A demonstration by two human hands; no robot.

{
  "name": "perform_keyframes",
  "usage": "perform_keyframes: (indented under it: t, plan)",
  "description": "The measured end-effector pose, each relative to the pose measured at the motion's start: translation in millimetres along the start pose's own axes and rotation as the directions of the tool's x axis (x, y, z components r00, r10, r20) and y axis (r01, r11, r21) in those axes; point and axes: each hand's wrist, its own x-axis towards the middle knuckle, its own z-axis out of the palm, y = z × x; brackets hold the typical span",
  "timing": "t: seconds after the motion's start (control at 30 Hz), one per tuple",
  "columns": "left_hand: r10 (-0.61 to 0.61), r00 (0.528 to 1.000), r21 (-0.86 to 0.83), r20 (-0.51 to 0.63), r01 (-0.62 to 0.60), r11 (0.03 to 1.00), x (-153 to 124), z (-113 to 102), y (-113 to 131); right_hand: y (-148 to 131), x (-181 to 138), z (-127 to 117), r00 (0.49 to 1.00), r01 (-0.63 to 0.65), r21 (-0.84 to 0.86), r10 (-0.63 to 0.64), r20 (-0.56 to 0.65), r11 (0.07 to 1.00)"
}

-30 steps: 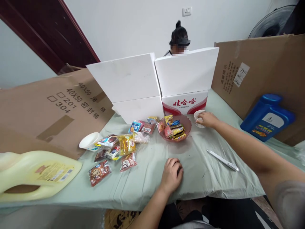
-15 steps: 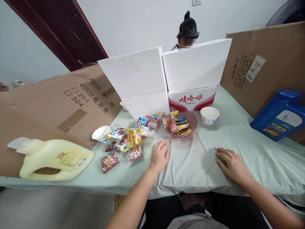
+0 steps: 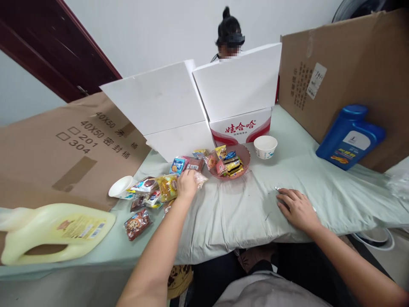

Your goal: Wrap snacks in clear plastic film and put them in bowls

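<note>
My left hand (image 3: 187, 186) is at the right side of a pile of wrapped snacks, fingers closed on a clear-wrapped snack packet (image 3: 201, 180), which shows beside its fingertips. A yellow snack packet (image 3: 167, 188) lies just left of that hand, and a red-brown one (image 3: 138, 223) sits nearer the table's front edge. Behind the fingers are a blue packet (image 3: 177, 165) and a brown one (image 3: 194, 164). My right hand (image 3: 297, 209) lies flat on the cloth, fingers extended; a small shiny piece, too hidden to name, peeks out at its fingertips.
A pink glass bowl (image 3: 245, 167) holds several snacks. Paper bowls stand right (image 3: 266, 148) and left (image 3: 119, 187). White boxes (image 3: 239, 125) form a barrier before another person. A yellow detergent jug (image 3: 76, 230), a blue bottle (image 3: 349, 138) and cardboard sheets (image 3: 294, 76) flank the table.
My left hand has moved left from the bare cloth onto the snacks, and the clear-wrapped packet has shifted slightly right. The right hand stays on the cloth. The camera view has turned right.
</note>
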Motion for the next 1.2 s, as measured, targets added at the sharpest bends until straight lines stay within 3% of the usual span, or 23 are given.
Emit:
perform_keyframes:
  t: [0.1,0.17,0.23,0.3,0.4,0.53,0.63,0.73,0.83,0.93,1.0,1.1,1.2]
  plan:
    - [-0.071,0.991,-0.362,-0.115,0.025,0.932,-17,-7,28,-1,1,-1,1.0,-0.013,0.01,0.013,0.007,1.0]
    - [-0.103,0.993,-0.583,-0.05,0.055,0.811,-33,-4,53,-2,2,-2,1.0,-0.017,0.006,0.017,0.016,1.0]
    - [-0.016,0.999,-0.696,0.04,0.04,0.717,-53,6,78,-3,2,-3,0.999,-0.021,0.003,0.021,0.025,1.0]
    - [0.15,0.988,-0.701,0.045,-0.076,0.709,-73,19,101,-4,2,-4,0.999,-0.024,0.005,0.024,0.031,1.0]
    - [0.359,0.933,-0.524,-0.011,-0.311,0.793,-101,35,124,-5,2,-5,0.999,-0.02,0.004,0.02,0.031,1.0]
    - [0.364,0.925,-0.341,-0.111,-0.38,0.86,-131,38,130,-2,1,-3,0.998,-0.057,0.004,0.057,-0.003,0.998]
    - [0.374,0.911,-0.379,-0.172,-0.411,0.829,-146,35,124,-3,3,-4,0.993,-0.113,0.043,0.115,-0.025,0.993]
    - [0.413,0.888,-0.452,-0.203,-0.459,0.765,-153,36,118,-23,11,-10,0.997,-0.045,0.19,0.057,-0.06,0.981]
    - [0.34,0.91,-0.549,-0.236,-0.414,0.726,-155,39,115,-63,21,-16,0.987,0.158,0.343,-0.136,-0.088,0.926]
    - [0.246,0.938,-0.608,-0.245,-0.347,0.714,-154,39,113,-97,30,-15,0.944,0.314,0.343,-0.331,-0.012,0.885]
    - [0.221,0.949,-0.624,-0.225,-0.315,0.715,-153,38,112,-102,32,-11,0.922,0.346,0.313,-0.382,0.059,0.884]
    - [0.141,0.973,-0.673,-0.185,-0.229,0.703,-153,40,108,-80,27,-5,0.937,0.295,0.277,-0.333,0.102,0.914]
    - [-0.09,0.986,-0.789,-0.138,-0.054,0.612,-153,50,101,-43,17,-5,0.983,0.143,0.19,-0.162,0.087,0.971]
